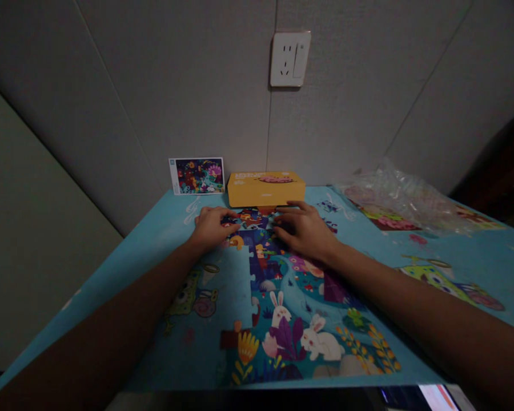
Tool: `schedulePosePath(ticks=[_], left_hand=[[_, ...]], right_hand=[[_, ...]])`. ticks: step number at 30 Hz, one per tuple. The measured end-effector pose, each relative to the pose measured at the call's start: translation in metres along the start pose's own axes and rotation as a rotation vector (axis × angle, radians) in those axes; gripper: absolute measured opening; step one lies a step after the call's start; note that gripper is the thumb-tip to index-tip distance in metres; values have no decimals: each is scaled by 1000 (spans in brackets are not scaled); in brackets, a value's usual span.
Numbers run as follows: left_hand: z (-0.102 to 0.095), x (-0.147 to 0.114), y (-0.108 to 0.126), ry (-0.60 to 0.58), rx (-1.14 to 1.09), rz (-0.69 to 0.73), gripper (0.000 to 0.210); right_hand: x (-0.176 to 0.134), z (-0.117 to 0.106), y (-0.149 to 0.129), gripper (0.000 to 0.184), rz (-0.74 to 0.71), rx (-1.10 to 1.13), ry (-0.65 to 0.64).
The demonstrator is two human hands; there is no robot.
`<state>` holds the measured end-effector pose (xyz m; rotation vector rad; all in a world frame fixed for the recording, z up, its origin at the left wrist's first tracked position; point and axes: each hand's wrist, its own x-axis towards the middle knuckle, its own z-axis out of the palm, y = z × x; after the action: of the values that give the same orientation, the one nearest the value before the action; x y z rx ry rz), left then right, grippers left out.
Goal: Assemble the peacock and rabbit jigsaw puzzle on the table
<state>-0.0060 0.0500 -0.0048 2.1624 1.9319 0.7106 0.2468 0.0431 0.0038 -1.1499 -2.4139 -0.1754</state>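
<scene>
A partly assembled jigsaw puzzle [300,297] lies on the blue table, showing white rabbits, plants and a stream. At its far end is a dark, colourful puzzle piece [252,218]. My left hand [214,227] has its thumb and fingers curled round the left side of that piece. Over the puzzle's upper right part rests my right hand [306,231], fingers spread and tips near the piece's right side. The right palm hides some of the puzzle beneath. Just beyond the fingers stands a yellow box [265,191].
A picture card [198,176] leans against the wall left of the box. Loose puzzle pieces [328,206] lie right of my right hand. Clear plastic wrapping [405,194] covers printed sheets at the right. A phone [420,398] shows below the table's front edge.
</scene>
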Motion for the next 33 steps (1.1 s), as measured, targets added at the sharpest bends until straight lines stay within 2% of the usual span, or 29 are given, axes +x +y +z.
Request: schedulePosePath(ticks=[4,13,17,20,22,24,26,29,31,33], left_hand=[[-1,0,1,31,-5,0,31],[-10,-5,8,146,36,39,44],[-13,-5,6,234,120,28,40],[-17,-5,4,327,98,5,38],[-19,-6,5,397,20,48,35],[-19,-9,10,436,-74,151,33],[-18,-14,17,413,-137,271,31],[-13,-22,26,367,-195,406,29],[-12,-23,27,349,-221,433,32],[-12,-20,23,326,-225,401,35]], right_hand=[[0,2,-5,26,-59,31,-84],[-2,5,5,23,-34,23,-81],[-2,3,3,39,-16,44,-52],[-2,2,1,52,-18,65,-16],[-3,1,0,61,-47,107,-1],[-5,-1,-3,71,-112,185,-8],[-7,-3,-6,78,-196,263,-26],[-8,-5,-11,74,-267,308,-25],[-7,-6,-12,65,-254,293,1],[-6,-7,-11,56,-184,253,51]])
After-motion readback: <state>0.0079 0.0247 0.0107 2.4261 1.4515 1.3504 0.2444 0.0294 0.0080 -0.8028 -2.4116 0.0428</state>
